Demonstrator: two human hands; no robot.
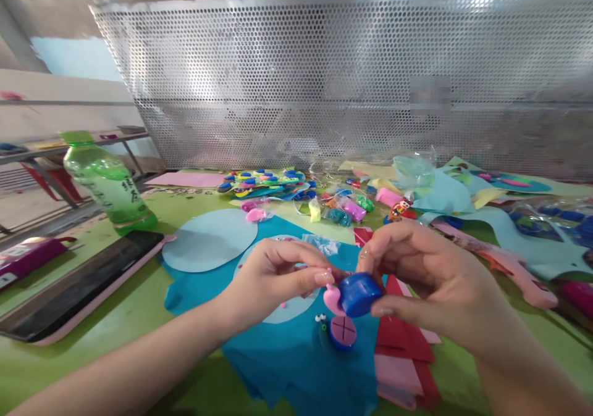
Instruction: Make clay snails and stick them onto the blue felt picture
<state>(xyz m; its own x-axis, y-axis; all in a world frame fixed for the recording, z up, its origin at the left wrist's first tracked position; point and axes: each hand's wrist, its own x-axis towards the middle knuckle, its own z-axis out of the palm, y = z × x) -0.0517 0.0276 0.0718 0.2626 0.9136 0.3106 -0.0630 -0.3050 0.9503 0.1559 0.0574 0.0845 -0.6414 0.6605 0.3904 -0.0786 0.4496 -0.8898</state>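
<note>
My right hand (430, 274) grips a blue bottle cap (360, 294) by its edge, between thumb and fingers. Against the cap's left side sits a small pink clay piece (333, 299), its thin upper tip pinched by my left hand (287, 274). Just below them on blue paper (296, 366) lies a small turtle figure: a blue cap with a pink, cross-marked top (343, 331) and a dark green head with googly eyes (320, 320). Partly hidden behind my left hand is a pale blue paper circle (278, 313) with small pink dots.
A phone (78, 280), a green bottle (109, 184) and a purple object (32, 257) stand or lie at left. Clay packets (352, 210) and decorated pieces (264, 181) spread behind. Red paper (403, 336) and pink-handled scissors (523, 274) are at right. Perforated metal (296, 76) closes off the back.
</note>
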